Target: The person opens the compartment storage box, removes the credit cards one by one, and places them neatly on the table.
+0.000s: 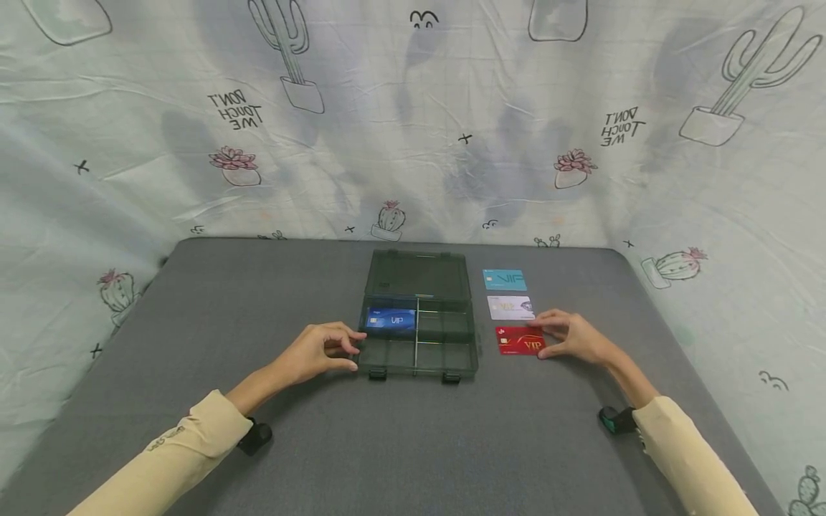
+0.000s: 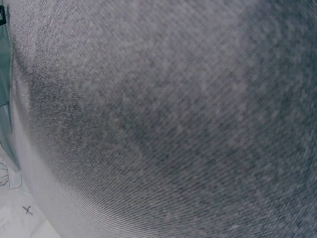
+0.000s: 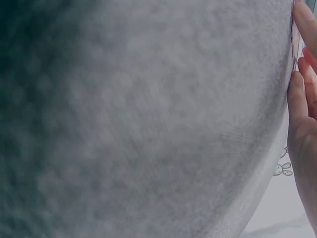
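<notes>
An open dark green compartment box [image 1: 445, 356] lies on the middle of the grey mat, its lid [image 1: 418, 276] folded back. A blue VIP card [image 1: 390, 320] lies in its upper left compartment. My left hand [image 1: 351, 351] holds the box's left front corner, fingers curled on the side wall and thumb at the front. Right of the box, a teal card [image 1: 505, 279], a white card [image 1: 510, 307] and a red VIP card [image 1: 518, 341] lie in a column. My right hand [image 1: 542, 338] pinches the red card's right end between fingers and thumb. The right wrist view shows only its fingers [image 3: 302, 99].
The grey mat [image 1: 413, 444] covers the table, and a cactus-print sheet [image 1: 413, 143] hangs behind and at both sides. The left wrist view is nearly all mat, with a sliver of the green box [image 2: 4, 74] at its left edge.
</notes>
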